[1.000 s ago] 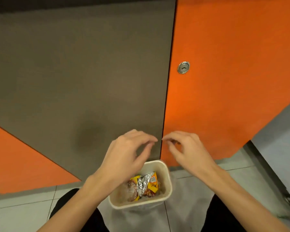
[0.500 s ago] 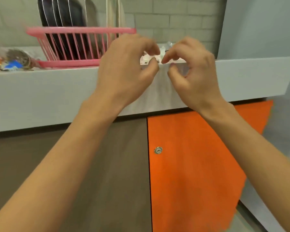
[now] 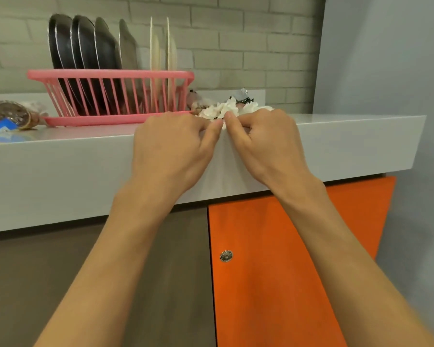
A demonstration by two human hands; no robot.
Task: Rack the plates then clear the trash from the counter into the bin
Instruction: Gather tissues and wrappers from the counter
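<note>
A pink dish rack [image 3: 110, 74] stands on the grey counter [image 3: 348, 139] and holds several dark plates [image 3: 83, 43] and two pale plates [image 3: 171, 46] upright. Right of the rack lies a pile of crumpled white tissue and foil scraps [image 3: 226, 108]. My left hand [image 3: 171, 149] and my right hand [image 3: 263, 144] rest side by side on the counter's front edge. Their fingers curl into the near side of the pile, and the thumbs pinch white tissue between them. The fingertips are hidden behind the knuckles. The bin is out of view.
More wrappers and a brown foil packet [image 3: 10, 116] lie on the counter left of the rack. Below the counter are a brown cabinet door [image 3: 60, 284] and an orange door [image 3: 273, 284] with a round lock [image 3: 226, 255]. A grey wall [image 3: 386, 58] closes the right side.
My view rose from the bin on the floor up to the counter. Both hands came up from above the bin and closed onto the tissue pile at the counter edge.
</note>
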